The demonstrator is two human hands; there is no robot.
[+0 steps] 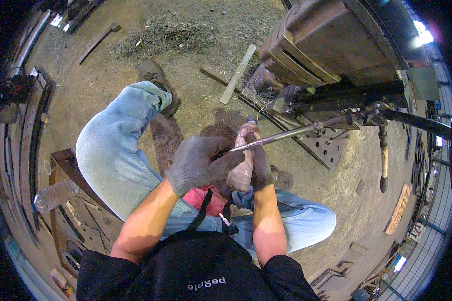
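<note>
Person seated, centre of frame, both hands gloved.

Left hand (201, 163) closed round near end of long metal rod (286, 134), fingers wrapped at rod tip.

Right hand (260, 168) clamped on dirty plastic bottle (243, 158), upright, just behind rod tip, touching left glove.

Rod runs up-right to dark machine (331, 50), far end at its fittings.

Judgement: work mid-way; rod end and bottle brought together, nothing visibly poured or wiped yet. Bottle cap state unclear.

Clear water bottle (55, 194) lies lower left, untouched.

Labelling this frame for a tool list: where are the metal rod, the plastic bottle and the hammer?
metal rod (286, 134), head view, mid-shaft.
plastic bottle (55, 194), head view, clear body.
hammer (383, 155), head view, wooden handle.
</note>
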